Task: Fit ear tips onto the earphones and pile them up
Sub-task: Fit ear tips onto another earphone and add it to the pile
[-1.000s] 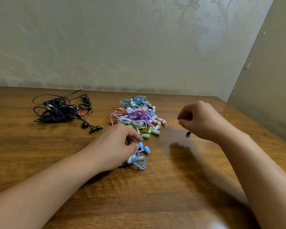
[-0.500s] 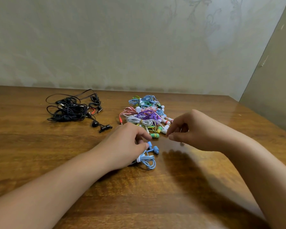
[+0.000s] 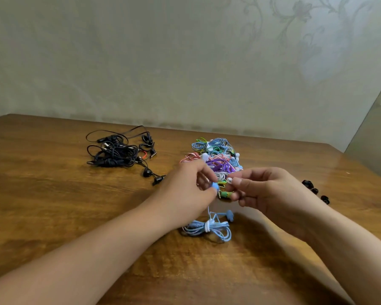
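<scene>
- Blue is the colour of the earbud (image 3: 215,185) that the left hand (image 3: 186,190) now pinches between thumb and finger, lifted off the bench (image 3: 53,205). A second ago that hand lay low on the bench over the blue cord bundle (image 3: 207,227).
- The right hand (image 3: 262,190) has come in from the side. It now sits just beside the left hand, in front of the colourful pile of earphones (image 3: 216,157).
- The right hand's fingers are curled and pinch a small pale ear tip (image 3: 229,180) at the fingertips.
- This likely means the fitting step is about to start: bud and tip are close, but not yet joined.
- The blue earbud seems to point its nose to the right, toward the ear tip. Its long axis looks about level, running left to right, though fingers hide much of it.
- The cord hangs down from the earbud to the blue cord bundle, which lies on the bench just in front of the colourful pile.
- Black earphones (image 3: 119,150) lie well to the left of the colourful pile. A few small black ear tips (image 3: 312,190) lie to its right.
</scene>
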